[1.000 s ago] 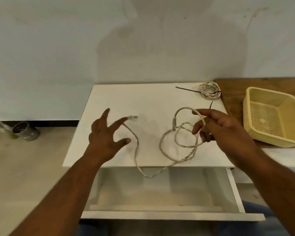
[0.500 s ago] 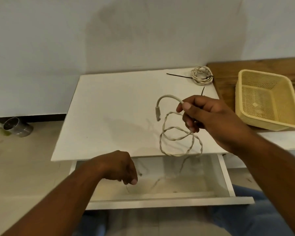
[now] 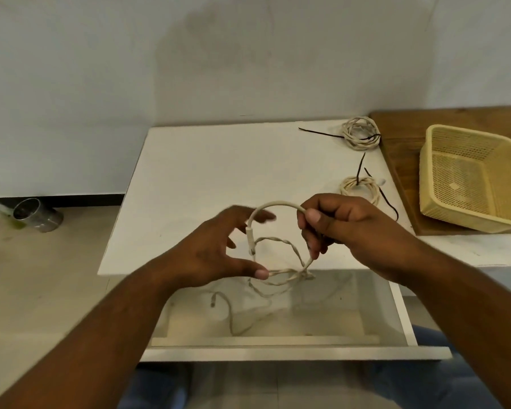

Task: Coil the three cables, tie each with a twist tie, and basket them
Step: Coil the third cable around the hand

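My right hand [image 3: 340, 225] grips a loose beige cable [image 3: 273, 206] above the front edge of the white table [image 3: 219, 166]. The cable arches up from its fingers, and its loops hang down. My left hand [image 3: 219, 249] is spread beside the loops, thumb touching a twisted strand [image 3: 281, 274]. The cable's free end [image 3: 213, 301] dangles over the open drawer [image 3: 278, 346]. Two coiled cables lie on the table's right side, one at the back [image 3: 359, 137] and one nearer [image 3: 359, 187], each with a dark twist tie. The yellow mesh basket [image 3: 469, 178] is to the right.
The basket sits on a wooden board [image 3: 401, 160] next to the table. A metal can [image 3: 37, 215] lies on the floor at far left. The drawer sticks out towards my knees. A pale wall stands directly behind the table.
My left hand rose from the drawer to the hanging loops. My right hand stays closed on the cable. A second tied coil has come into view behind my right hand.
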